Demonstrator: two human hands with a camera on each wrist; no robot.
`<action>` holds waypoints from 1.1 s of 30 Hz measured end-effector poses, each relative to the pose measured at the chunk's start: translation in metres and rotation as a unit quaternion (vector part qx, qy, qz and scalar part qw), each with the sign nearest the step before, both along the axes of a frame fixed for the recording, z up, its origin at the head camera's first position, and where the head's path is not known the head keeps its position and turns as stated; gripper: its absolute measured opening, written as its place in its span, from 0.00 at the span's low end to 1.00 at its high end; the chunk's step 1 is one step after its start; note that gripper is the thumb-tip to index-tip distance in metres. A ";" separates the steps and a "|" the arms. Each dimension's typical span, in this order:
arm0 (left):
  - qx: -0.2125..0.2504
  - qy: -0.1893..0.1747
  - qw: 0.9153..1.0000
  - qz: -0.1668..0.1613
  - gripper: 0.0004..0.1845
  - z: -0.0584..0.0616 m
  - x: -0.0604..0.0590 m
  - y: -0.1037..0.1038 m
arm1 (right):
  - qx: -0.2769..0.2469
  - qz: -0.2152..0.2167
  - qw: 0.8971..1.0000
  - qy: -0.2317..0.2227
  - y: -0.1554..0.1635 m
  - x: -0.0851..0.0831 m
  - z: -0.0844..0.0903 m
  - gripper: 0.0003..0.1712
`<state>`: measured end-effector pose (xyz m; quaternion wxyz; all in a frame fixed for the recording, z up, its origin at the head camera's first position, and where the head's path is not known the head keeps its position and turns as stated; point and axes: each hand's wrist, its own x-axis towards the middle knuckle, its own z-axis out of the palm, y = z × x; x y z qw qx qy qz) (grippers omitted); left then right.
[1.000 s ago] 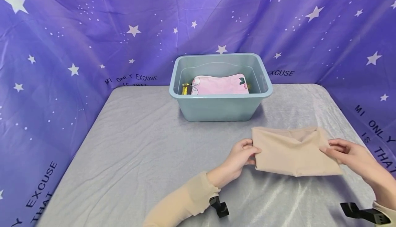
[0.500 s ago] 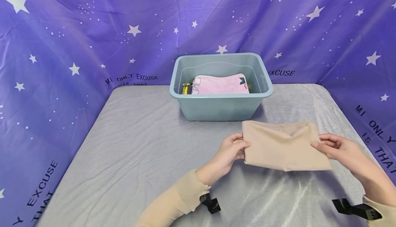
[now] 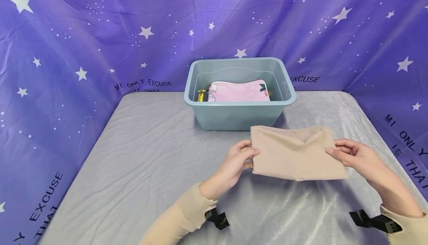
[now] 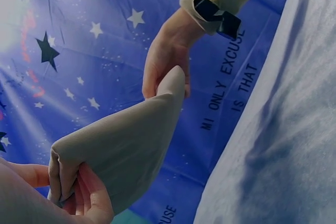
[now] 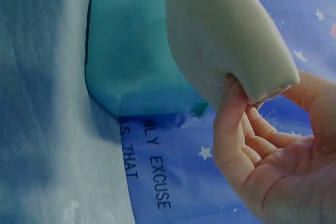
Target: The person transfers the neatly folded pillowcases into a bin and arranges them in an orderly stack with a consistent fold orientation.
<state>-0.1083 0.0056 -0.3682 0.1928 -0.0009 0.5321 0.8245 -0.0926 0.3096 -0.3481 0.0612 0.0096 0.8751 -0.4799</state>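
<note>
A folded beige cloth point(image 3: 297, 157) is held up above the bed-like surface, in front of the bin; its exact kind does not show. My left hand point(image 3: 234, 163) pinches its left edge between thumb and fingers. At the opposite edge my right hand point(image 3: 359, 159) grips it the same way. The cloth's upper edge sags in the middle. In the left wrist view the folded layers point(image 4: 115, 145) hang between both hands. The right wrist view shows the thumb and fingers point(image 5: 231, 114) closed on a corner of the cloth.
A blue-grey plastic bin point(image 3: 239, 117) stands at the back of the grey velvety surface point(image 3: 143, 156). Inside it lie a pink patterned item point(image 3: 239, 92) and a yellow-and-black item point(image 3: 201, 95). A purple starry curtain point(image 3: 117, 26) surrounds the back and sides.
Both hands have moved left and slightly away from me, carrying the cloth nearer to the bin's front. The grip and the fold look the same.
</note>
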 end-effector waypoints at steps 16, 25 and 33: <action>0.039 0.010 0.999 -0.005 0.09 0.014 0.002 -0.028 | -0.027 0.018 0.999 0.005 -0.023 -0.009 0.010 0.08; 0.030 0.018 0.999 0.000 0.11 0.025 0.003 -0.042 | -0.039 0.030 0.998 0.029 -0.038 -0.015 0.018 0.07; 0.025 0.028 0.999 0.002 0.11 0.034 0.001 -0.053 | -0.056 0.043 0.997 0.019 -0.048 -0.020 0.028 0.05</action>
